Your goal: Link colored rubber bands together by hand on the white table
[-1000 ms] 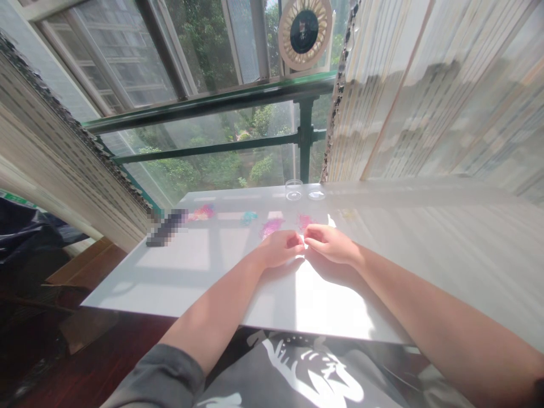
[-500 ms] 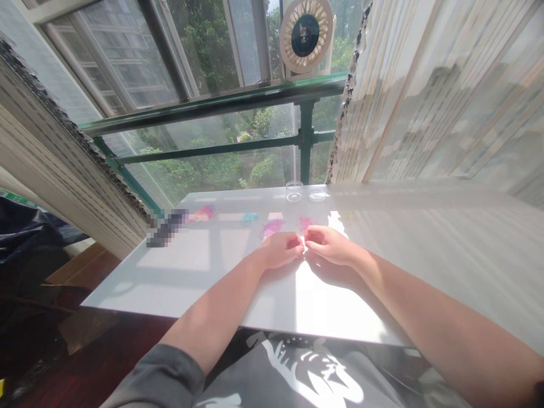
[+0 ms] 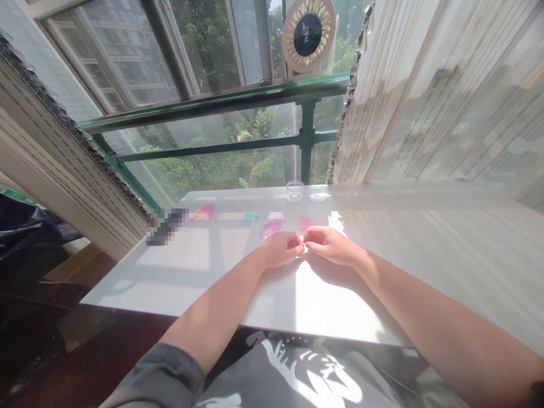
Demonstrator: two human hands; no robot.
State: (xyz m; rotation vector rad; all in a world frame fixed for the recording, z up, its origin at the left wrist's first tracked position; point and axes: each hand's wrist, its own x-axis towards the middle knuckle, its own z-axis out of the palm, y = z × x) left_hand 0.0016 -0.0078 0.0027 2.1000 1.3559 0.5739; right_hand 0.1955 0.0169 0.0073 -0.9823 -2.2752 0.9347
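My left hand (image 3: pixel 281 249) and my right hand (image 3: pixel 327 241) meet fingertip to fingertip just above the white table (image 3: pixel 170 277). The fingers of both are curled and pinched; whatever they hold is too small to make out. Right behind my left hand lies a purple-pink pile of small pieces (image 3: pixel 272 227). A pinker pile (image 3: pixel 305 222) is just behind my right hand. Farther left are a turquoise pile (image 3: pixel 249 217) and a mixed red, yellow and purple pile (image 3: pixel 204 212).
At the table's back edge stand a clear round container (image 3: pixel 294 192) and a flat clear dish or lid (image 3: pixel 318 196). A pixelated dark object (image 3: pixel 168 226) lies at the left edge. A round fan (image 3: pixel 307 35) is by the window, beyond the green railing (image 3: pixel 212 105).
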